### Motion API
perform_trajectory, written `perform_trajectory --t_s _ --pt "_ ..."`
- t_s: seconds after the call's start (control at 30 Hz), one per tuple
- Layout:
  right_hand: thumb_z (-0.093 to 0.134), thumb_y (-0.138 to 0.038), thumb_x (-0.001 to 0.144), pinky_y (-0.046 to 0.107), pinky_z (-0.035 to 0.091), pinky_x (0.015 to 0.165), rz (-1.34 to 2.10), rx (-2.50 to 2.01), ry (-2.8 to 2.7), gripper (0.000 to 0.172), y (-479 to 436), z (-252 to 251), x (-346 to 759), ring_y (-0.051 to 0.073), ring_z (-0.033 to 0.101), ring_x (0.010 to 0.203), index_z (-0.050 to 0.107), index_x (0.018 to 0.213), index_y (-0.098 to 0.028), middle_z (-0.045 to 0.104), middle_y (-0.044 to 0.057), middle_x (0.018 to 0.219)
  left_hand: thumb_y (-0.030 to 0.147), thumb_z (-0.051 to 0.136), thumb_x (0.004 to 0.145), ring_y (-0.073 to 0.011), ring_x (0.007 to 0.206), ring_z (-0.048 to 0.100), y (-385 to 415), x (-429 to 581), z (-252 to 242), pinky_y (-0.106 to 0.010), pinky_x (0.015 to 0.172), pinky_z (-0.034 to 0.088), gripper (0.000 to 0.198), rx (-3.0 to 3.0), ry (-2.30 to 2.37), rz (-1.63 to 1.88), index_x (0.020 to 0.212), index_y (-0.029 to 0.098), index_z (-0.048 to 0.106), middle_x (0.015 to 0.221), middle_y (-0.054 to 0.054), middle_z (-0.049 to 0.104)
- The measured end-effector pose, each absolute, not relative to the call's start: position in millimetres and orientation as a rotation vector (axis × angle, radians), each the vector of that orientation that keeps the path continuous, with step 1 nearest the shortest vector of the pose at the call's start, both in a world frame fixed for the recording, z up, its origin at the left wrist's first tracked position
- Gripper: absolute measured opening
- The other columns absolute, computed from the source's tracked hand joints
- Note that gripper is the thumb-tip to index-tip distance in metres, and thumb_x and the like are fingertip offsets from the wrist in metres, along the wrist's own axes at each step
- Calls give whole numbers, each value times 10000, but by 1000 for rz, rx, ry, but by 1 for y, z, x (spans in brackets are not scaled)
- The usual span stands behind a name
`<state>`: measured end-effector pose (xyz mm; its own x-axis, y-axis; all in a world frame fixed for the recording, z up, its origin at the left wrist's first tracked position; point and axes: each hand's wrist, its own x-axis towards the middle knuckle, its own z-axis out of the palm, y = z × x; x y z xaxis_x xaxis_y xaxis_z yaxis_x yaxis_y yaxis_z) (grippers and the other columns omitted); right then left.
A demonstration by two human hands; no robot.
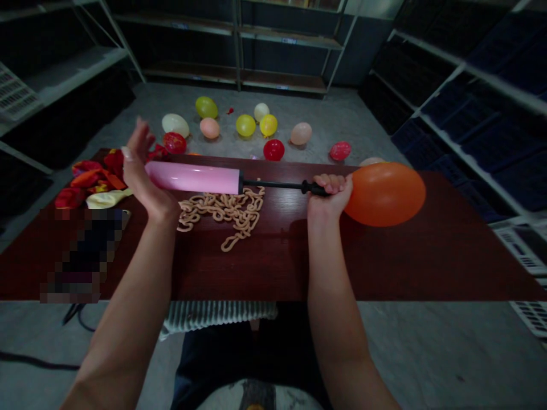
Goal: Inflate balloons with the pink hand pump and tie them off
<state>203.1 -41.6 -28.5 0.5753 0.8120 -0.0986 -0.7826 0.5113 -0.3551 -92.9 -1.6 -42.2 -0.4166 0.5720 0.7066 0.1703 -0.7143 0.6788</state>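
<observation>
Item: my right hand, fingers clenched on the black handle of a pink hand pump, orange balloon just beside. Item: my left hand, fingers released, open against the barrel.

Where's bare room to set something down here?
Bare dark-red wood lies right of the right hand, under the round orange balloon, and between the left forearm and right forearm, below the tan looped chain. Crowded: the far left, with deflated multicoloured balloons.

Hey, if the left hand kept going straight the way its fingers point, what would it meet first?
The left hand looks free until the metal shelving, though depth is hard to judge here.
</observation>
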Motion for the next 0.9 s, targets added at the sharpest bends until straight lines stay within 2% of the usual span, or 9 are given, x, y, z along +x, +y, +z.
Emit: perform_trajectory --t_s 0.07,0.17,0.33,0.5,0.6,0.67,0.7,0.8,0.9 --pt "287 -291 1059 171 309 405 967 -375 -94 517 -41 -29 202 60 180 362 71 596 -211 102 -97 458 548 414 1019 -286 1439 441 -3 -91 -41 -593 1149 359 450 1541 1003 2239 1365 345 619 1525 39 518" --pt "290 -304 1062 169 318 418 978 -405 -116 523 -41 -29 198 59 188 366 75 595 -209 110 -97 457 605 448 983 -302 1519 300 -8 -80 -37 -600 1188 354 456 1590 989 2237 1402 461 557 1585 139 405" --pt "354 -304 1048 174 338 441 987 -440 -154 535 -42 -29 185 59 205 371 95 590 -210 135 -101 452 688 418 964 -284 1567 152 -26 -50 -38 -572 1253 262 571 1806 948 2031 1503 498 429 1640 178 279" --pt "399 -305 1032 184 328 434 1014 -441 -171 549 -41 -32 181 61 201 369 95 584 -212 140 -104 442 692 554 904 -364 1531 258 -33 -32 -48 -529 1109 483 748 1923 750 1739 1569 506 267 1703 110 102" --pt "423 -318 1023 189 332 436 1018 -451 -182 560 -39 -34 182 61 202 367 97 580 -213 138 -105 437 628 610 909 -345 1564 147 -33 -28 -49 -495 1145 468 730 1914 671 1725 1550 514 280 1707 116 67" --pt "430 -332 1023 186 334 443 1020 -486 -172 562 -39 -34 182 59 212 369 108 578 -210 151 -106 433 604 618 919 -328 1573 102 -32 -27 -48 -485 1153 460 721 1895 690 1733 1548 491 284 1708 100 94" --pt "425 -335 1025 183 333 446 1022 -508 -160 560 -38 -34 182 57 216 370 116 576 -208 159 -106 430 596 624 919 -331 1567 143 -32 -27 -48 -484 1141 468 727 1888 714 1728 1551 473 286 1706 74 126" --pt "396 -323 1036 175 324 449 1023 -533 -133 546 -38 -33 182 53 223 371 135 571 -205 177 -107 424 564 640 917 -335 1420 471 -33 -28 -48 -461 1054 523 669 1851 833 1690 1516 397 395 1621 -35 380" --pt "385 -314 1038 177 326 445 1031 -503 -152 543 -38 -34 182 56 220 370 131 570 -208 176 -107 425 488 602 951 -262 1059 712 -34 -31 -48 -387 897 575 386 1802 979 1624 1273 284 659 1261 -81 698"
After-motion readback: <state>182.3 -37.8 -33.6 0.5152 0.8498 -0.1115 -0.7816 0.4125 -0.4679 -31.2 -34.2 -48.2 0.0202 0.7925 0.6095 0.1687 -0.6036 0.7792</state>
